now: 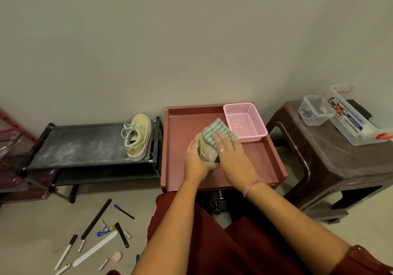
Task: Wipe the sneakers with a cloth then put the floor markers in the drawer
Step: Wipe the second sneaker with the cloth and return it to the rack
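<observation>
Open red-brown wooden drawer (pixel 176 177), ready to receive. Second pale canvas sneaker (pixel 137 137) parked on black rack (pixel 85 145). Beige sneaker (pixel 207 150) gripped by left hand (pixel 196 161), steadied for wiping; striped green cloth (pixel 214 130) pressed under right hand (pixel 231 158), fingers flat. Floor markers (pixel 122 234) left scattered.

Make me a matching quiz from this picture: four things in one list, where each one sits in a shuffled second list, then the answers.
Things
1. Striped green-and-white cloth
2. Pale yellow lace-up sneaker
3. Pink plastic mesh basket
4. Blue-capped marker pen

Places
A. On the black shoe rack
B. On the tiled floor
C. Under the right hand, on the sneaker held by the left hand
D. In the far right corner of the reddish-brown tray

Pairs: 1-C, 2-A, 3-D, 4-B
</observation>
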